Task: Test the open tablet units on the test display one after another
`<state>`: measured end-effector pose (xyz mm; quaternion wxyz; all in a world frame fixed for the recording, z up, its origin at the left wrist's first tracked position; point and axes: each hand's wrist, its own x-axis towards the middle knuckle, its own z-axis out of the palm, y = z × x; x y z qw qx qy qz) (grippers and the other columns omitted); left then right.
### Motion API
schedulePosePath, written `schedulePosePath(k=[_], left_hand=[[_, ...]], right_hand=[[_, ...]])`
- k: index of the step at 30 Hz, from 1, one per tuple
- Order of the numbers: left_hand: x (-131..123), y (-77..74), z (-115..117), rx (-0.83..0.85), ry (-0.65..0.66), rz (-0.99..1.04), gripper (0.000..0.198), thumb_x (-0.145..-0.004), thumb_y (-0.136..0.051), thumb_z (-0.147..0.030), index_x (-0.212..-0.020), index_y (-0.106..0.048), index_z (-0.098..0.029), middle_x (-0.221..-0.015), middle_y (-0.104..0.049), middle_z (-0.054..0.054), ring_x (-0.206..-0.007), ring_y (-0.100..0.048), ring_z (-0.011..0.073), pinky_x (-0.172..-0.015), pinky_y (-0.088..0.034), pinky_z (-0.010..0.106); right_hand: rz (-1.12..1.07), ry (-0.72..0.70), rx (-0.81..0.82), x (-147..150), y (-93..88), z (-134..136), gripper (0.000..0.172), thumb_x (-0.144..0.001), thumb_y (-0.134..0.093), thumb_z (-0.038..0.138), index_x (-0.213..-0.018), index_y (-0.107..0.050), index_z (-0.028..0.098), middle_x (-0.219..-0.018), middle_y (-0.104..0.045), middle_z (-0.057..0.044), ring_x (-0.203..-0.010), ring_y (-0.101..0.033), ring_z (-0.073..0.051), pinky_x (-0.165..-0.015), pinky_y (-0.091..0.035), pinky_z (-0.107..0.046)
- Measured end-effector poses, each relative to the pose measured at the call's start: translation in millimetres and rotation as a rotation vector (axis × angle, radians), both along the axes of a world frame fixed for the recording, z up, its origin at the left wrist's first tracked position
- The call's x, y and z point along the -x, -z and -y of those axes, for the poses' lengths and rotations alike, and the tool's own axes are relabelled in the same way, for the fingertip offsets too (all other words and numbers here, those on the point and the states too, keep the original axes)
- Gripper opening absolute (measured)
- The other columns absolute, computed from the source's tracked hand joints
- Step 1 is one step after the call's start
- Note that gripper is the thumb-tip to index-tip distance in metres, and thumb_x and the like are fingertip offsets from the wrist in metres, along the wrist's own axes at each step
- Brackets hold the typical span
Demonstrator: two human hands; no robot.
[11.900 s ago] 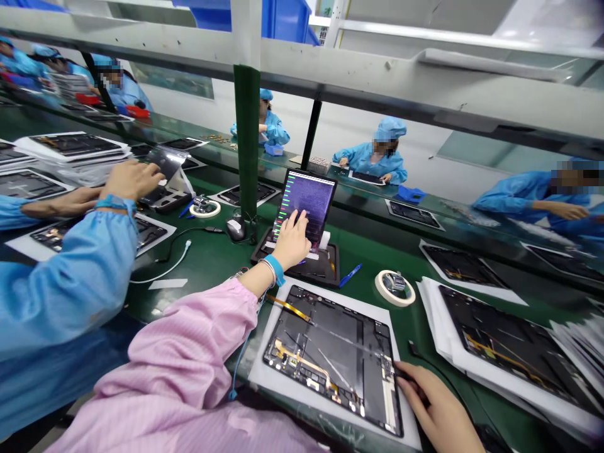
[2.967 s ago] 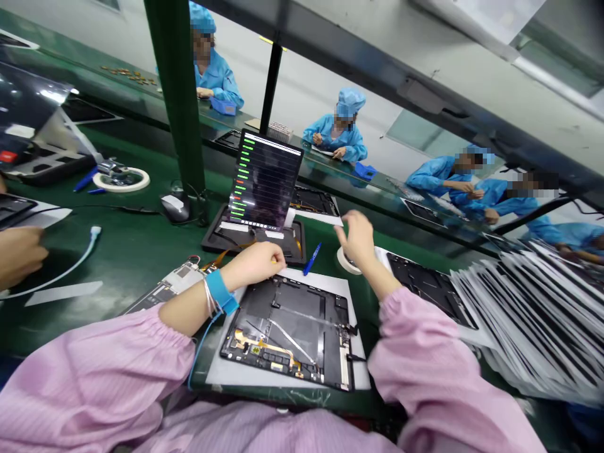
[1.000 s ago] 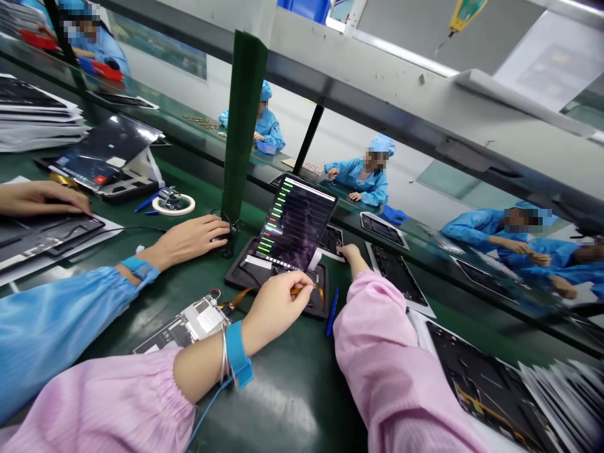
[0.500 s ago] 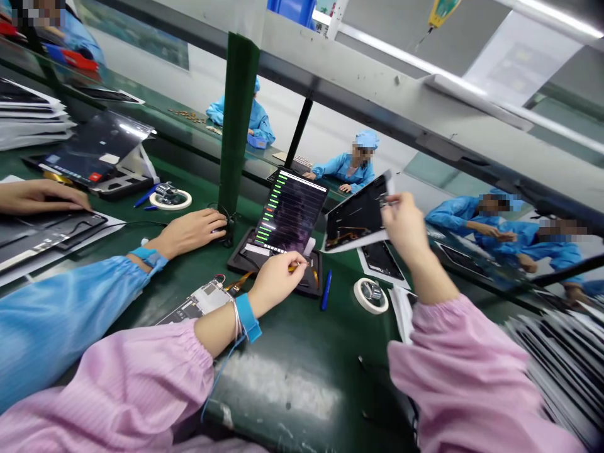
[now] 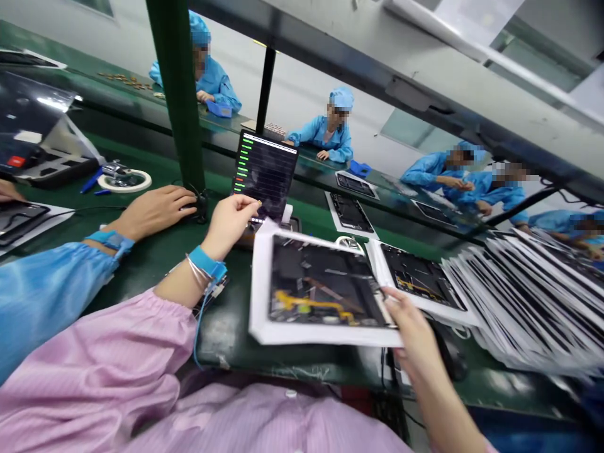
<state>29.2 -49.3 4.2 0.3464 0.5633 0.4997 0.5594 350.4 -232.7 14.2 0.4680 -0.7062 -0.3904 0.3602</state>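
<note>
1 open tablet housing (image 5: 325, 277), backed by white paper (image 5: 263, 308), is held above the bench (image 5: 224, 333) by the right hand (image 5: 411, 324), clamped on its edge, presumably to spare exposed parts (image 5: 330, 305), while the left hand (image 5: 229, 220), well apart, is pinched near the lit screen (image 5: 268, 167), contents unclear.

Green workbench (image 5: 226, 333), white wall (image 5: 302, 88), green post (image 5: 177, 94)

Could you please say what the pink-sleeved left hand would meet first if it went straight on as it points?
The left hand would probably meet the upright screen first, since it overlaps the screen's lower part in view, though depth is unclear.
</note>
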Motion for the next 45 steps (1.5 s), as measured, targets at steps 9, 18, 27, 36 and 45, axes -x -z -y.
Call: schedulePosePath(k=[9,18,27,36,45], left_hand=[[-17,-6.6,24,0.136,0.35,-0.171,0.024,-0.075,-0.059,-0.036,-0.077,-0.064,-0.013,-0.07,-0.065,0.003,-0.064,-0.057,0.0126,-0.062,-0.044,0.025],[-18,3.9,39,0.262,0.696,-0.669,0.014,-0.064,-0.061,-0.024,-0.067,-0.073,-0.018,-0.067,-0.071,0.003,-0.063,-0.061,0.0154,-0.059,-0.041,0.023],[-10,14.4,41,0.527,0.757,-0.718,0.017,-0.055,-0.054,-0.016,-0.061,-0.07,-0.017,-0.054,-0.065,0.001,-0.048,-0.056,0.0114,-0.045,-0.037,0.018],[-16,10.8,44,0.653,0.781,-0.678,0.019,-0.054,-0.052,-0.013,-0.064,-0.068,-0.015,-0.055,-0.065,0.002,-0.049,-0.058,0.0126,-0.047,-0.045,0.019],[-17,14.1,45,0.642,0.831,-0.693,0.018,-0.058,-0.052,-0.015,-0.066,-0.068,-0.015,-0.054,-0.064,0.003,-0.049,-0.059,0.0143,-0.046,-0.046,0.021]], right_hand=[[0.559,-0.313,0.132,6,67.0,8,0.06,-0.085,-0.044,0.04,-0.14,-0.028,0.022,-0.126,-0.055,-0.014,-0.081,-0.065,-0.025,-0.063,-0.054,-0.038],[0.959,-0.782,-0.253,71,30.5,-43,0.019,-0.09,-0.046,0.022,-0.106,-0.058,0.024,-0.101,-0.063,-0.008,-0.096,-0.056,-0.024,-0.083,-0.046,-0.04],[0.658,-0.91,-0.239,132,66.2,-96,0.01,-0.077,-0.065,0.014,-0.076,-0.058,0.02,-0.076,-0.056,0.001,-0.078,-0.05,-0.017,-0.073,-0.037,-0.031],[0.614,-0.912,-0.265,128,66.3,-95,0.006,-0.08,-0.06,0.016,-0.076,-0.056,0.02,-0.074,-0.055,0.001,-0.076,-0.049,-0.017,-0.071,-0.035,-0.03],[0.605,-0.938,-0.273,128,63.9,-95,0.009,-0.076,-0.061,0.013,-0.074,-0.056,0.02,-0.073,-0.055,0.001,-0.074,-0.049,-0.016,-0.069,-0.035,-0.029]])
